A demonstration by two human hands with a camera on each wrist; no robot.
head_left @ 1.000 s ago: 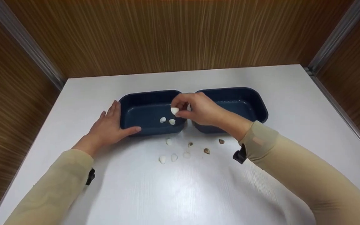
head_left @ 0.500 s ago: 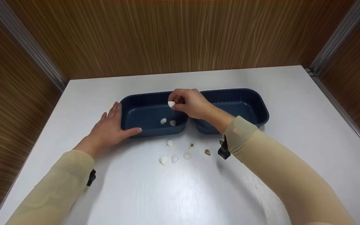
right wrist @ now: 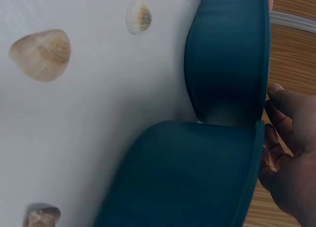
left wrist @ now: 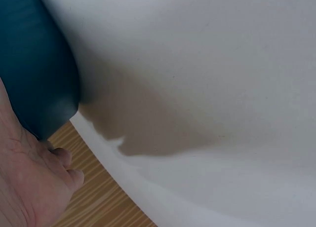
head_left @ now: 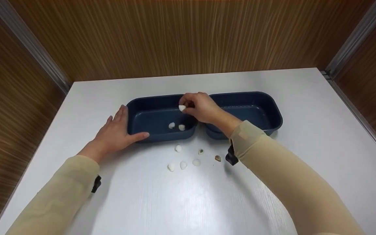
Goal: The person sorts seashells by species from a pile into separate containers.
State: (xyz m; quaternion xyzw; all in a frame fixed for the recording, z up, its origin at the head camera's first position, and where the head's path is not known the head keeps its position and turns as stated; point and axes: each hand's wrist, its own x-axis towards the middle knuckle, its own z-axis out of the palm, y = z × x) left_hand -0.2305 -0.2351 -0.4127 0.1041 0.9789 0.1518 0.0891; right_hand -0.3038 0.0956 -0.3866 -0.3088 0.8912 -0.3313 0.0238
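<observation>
Sorting of small seashells, partly done by the look of it. Right hand point(head_left: 201, 107) pinches white shell point(head_left: 182, 108) between fingertips, above right end of left dark blue rectangular plastic tray point(head_left: 132, 111). 2 white shells point(head_left: 177, 126) already lie inside that tray. Right dark blue tray point(head_left: 273, 112), touching it, shows no shells. Left hand point(head_left: 114, 134), fingers spread flat, braces left tray's outer left corner. 5 loose shells point(head_left: 191, 158) remain on white table point(head_left: 175, 202), just in front of left tray.
</observation>
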